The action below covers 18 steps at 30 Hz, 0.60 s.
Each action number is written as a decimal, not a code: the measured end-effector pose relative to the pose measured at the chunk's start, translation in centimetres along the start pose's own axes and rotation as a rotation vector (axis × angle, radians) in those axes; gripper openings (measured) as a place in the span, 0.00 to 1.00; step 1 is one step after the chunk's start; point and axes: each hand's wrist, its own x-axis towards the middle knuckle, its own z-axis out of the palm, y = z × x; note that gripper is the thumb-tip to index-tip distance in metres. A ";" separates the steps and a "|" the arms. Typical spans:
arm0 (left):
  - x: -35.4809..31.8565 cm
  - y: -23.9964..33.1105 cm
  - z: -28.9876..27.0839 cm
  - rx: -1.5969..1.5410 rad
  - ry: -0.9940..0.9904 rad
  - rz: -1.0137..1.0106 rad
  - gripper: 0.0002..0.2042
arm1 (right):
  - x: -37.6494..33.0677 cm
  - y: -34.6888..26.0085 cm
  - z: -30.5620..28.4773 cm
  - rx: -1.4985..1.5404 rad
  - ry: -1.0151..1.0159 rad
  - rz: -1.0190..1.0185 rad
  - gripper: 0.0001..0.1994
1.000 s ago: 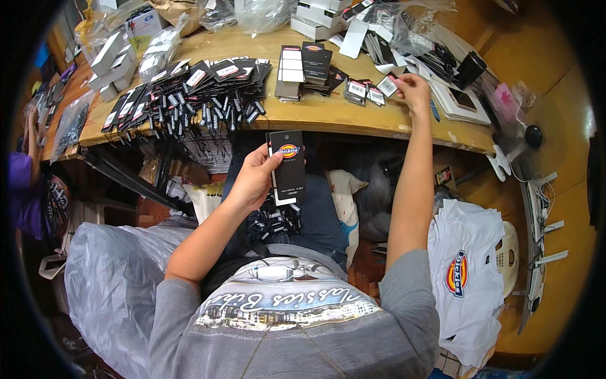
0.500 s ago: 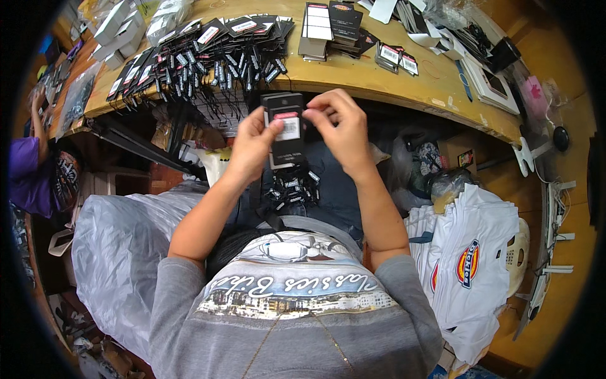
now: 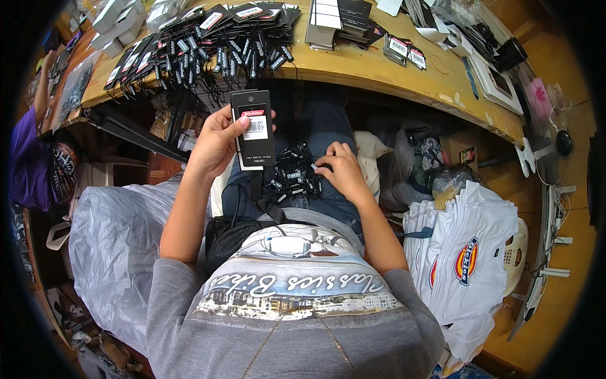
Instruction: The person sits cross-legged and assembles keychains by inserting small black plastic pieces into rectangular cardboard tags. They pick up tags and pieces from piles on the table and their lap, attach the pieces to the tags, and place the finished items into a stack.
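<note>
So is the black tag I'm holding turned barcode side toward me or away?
Toward you: the barcode sticker shows on the black tag.

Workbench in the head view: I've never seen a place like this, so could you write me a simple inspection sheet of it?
Surface: wooden table, yellowish, crowded along its far side.
Job's things: black tag with a white barcode sticker; heap of black strings on the lap; strung tags spread on the table, strings hanging over its edge.
Clutter: white boxes at the table's far left.
Hands: left hand holds the black tag, thumb on its front; right hand is at the heap, grip unclear.
Cables: thin pale cables at far right.
Surroundings: white shirts at right; big plastic bag and someone's purple sleeve at left.
</note>
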 end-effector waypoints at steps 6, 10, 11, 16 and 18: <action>0.1 -0.7 0.1 -0.094 -0.068 -0.093 0.14 | 0.0 0.1 0.3 0.204 0.078 0.176 0.05; -0.3 -1.8 0.2 -0.061 -0.167 -0.307 0.14 | -0.4 0.4 -0.9 1.210 -0.066 0.428 0.09; -0.4 -2.4 0.3 -0.034 -0.201 -0.368 0.13 | -0.3 -0.2 -1.5 1.375 -0.096 0.463 0.10; -0.7 -4.9 2.3 0.134 -0.417 -0.475 0.11 | -0.2 -2.8 -1.7 1.757 0.020 0.456 0.14; -0.8 -5.1 3.0 0.167 -0.482 -0.483 0.10 | -0.1 -3.5 -1.7 1.689 0.068 0.384 0.12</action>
